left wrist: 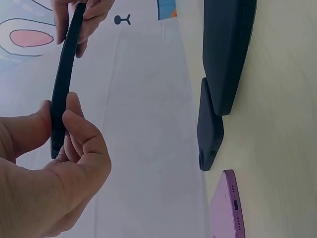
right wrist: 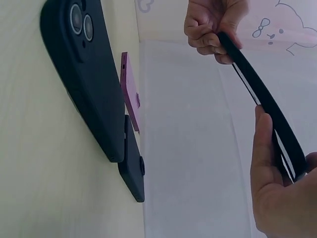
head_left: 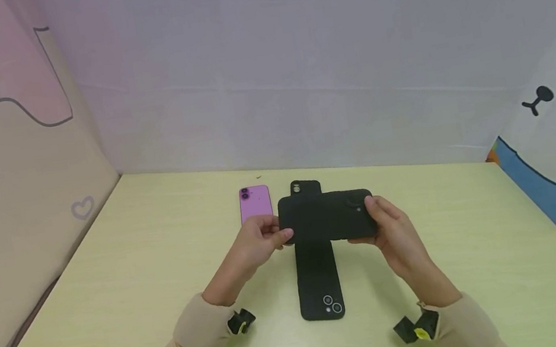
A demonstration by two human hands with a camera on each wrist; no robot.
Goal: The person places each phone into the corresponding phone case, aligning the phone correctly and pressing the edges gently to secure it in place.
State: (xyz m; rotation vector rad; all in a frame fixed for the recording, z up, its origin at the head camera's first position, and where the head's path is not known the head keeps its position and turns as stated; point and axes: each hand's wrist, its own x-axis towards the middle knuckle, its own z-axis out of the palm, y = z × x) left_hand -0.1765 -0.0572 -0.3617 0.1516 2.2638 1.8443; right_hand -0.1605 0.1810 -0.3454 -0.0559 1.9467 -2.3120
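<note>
Both hands hold a black phone case [head_left: 326,217] sideways above the table, its back and camera corner facing up toward the head camera. My left hand [head_left: 258,239] pinches the left end between thumb and fingers. At the right end, my right hand [head_left: 395,237] grips it, thumb by the camera corner. In the right wrist view the case [right wrist: 267,101] looks bowed, with a pale strip along its edge; I cannot tell whether a phone is inside. Beneath lies a black-backed phone [head_left: 317,278] with silver-ringed lenses, partly covered from above by the case.
Behind the held case lies a second black-backed phone [head_left: 307,187], partly hidden. Left of it is a pink-purple phone [head_left: 255,202], camera side up. The pale yellow table [head_left: 159,245] meets a whitish cloth wall [head_left: 295,75] at the back, with printed cloth on both sides.
</note>
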